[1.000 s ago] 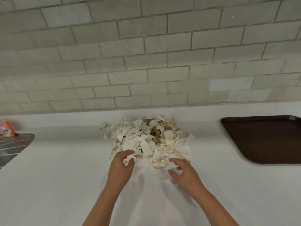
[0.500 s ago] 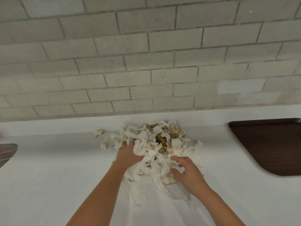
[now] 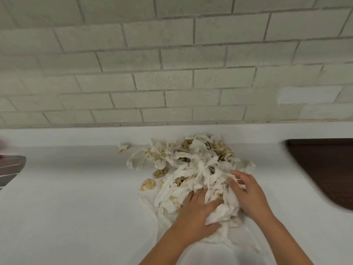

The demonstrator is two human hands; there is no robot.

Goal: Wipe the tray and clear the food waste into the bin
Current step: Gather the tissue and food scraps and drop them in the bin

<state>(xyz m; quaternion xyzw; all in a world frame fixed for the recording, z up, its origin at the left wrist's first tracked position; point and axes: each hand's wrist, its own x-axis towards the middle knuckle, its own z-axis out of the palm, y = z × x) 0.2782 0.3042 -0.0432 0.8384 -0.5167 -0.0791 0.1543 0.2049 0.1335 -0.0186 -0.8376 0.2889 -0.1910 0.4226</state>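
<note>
A heap of torn white paper towels mixed with beige food scraps (image 3: 193,161) lies on the white counter near the back wall. My left hand (image 3: 198,213) grips a wad of the towels at the heap's near edge, thumb curled over it. My right hand (image 3: 248,192) rests on the heap's right side with fingers spread and slightly bent. A dark brown tray (image 3: 324,169) lies flat at the right edge of the view, apart from both hands. No bin is in view.
A few loose scraps (image 3: 148,184) lie left of the heap, and a small one (image 3: 123,147) lies near the back. A metal sink drainer (image 3: 9,169) shows at the far left. Grey brick tiles cover the wall behind.
Both hands have pulled the near part of the heap toward me and bunched it. My left hand now grips a wad. A few scraps are left at the left side.
</note>
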